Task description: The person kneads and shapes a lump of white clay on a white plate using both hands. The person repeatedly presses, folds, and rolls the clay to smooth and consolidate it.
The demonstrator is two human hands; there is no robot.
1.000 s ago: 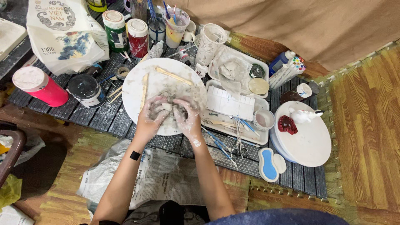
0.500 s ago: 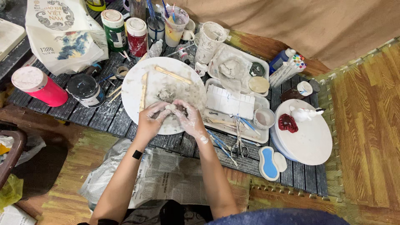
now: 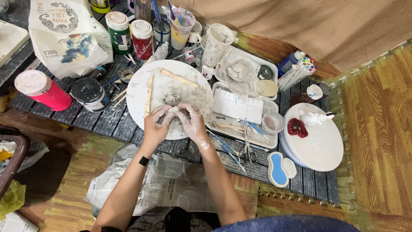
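Both my hands sit at the near edge of the round white board [image 3: 141,86], left hand [image 3: 155,125] and right hand [image 3: 192,124] with fingers clenched around one grey clay lump [image 3: 174,112]. Barely any free desk [image 3: 107,122] around it. Behind the board: two lidded paint jars [image 3: 130,36], one cup of brushes [image 3: 181,28].

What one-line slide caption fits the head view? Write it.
Both clay-smeared hands, left hand and right hand, press a grey clay lump on a round white board amid paint jars.
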